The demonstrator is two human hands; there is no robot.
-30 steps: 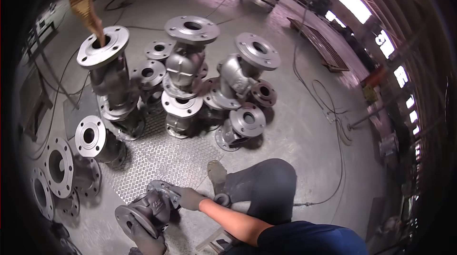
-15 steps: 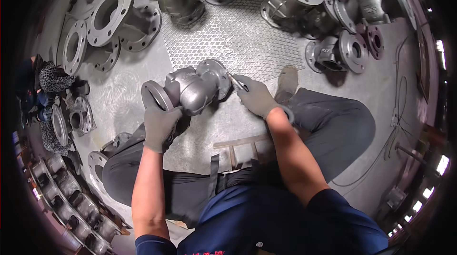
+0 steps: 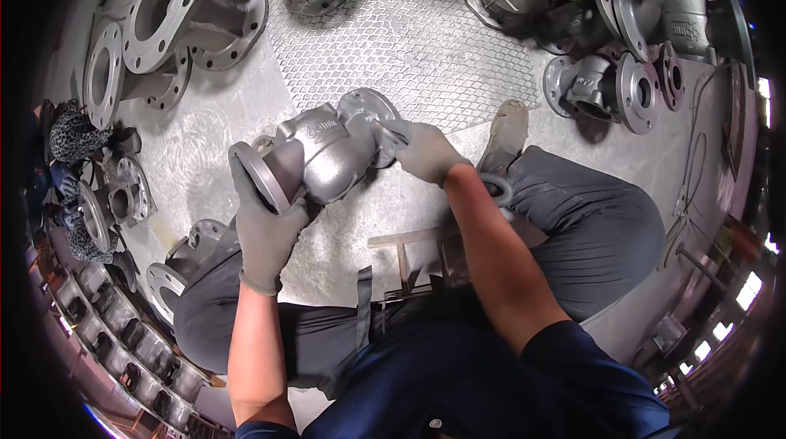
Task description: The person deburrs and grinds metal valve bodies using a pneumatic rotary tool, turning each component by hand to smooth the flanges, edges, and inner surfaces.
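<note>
In front of my legs a grey cast valve body with a round flange at each end lies tilted. My left hand, in a grey glove, is closed around the rim of the near-left flange. At the far-right flange, my right hand, also gloved, is closed on a slim metal hand tool. The tool's tip reaches inside the flange; its exact kind is hidden by my fingers.
Large flanged castings stand at the far left, and more flanged valve bodies at the right. Textured metal plate covers the floor ahead. A wooden frame lies between my legs. Rows of castings line the lower left.
The valve body has tilted slightly, and my left hand has moved a little down and left. My right hand has pushed the tool closer in against the flange.
</note>
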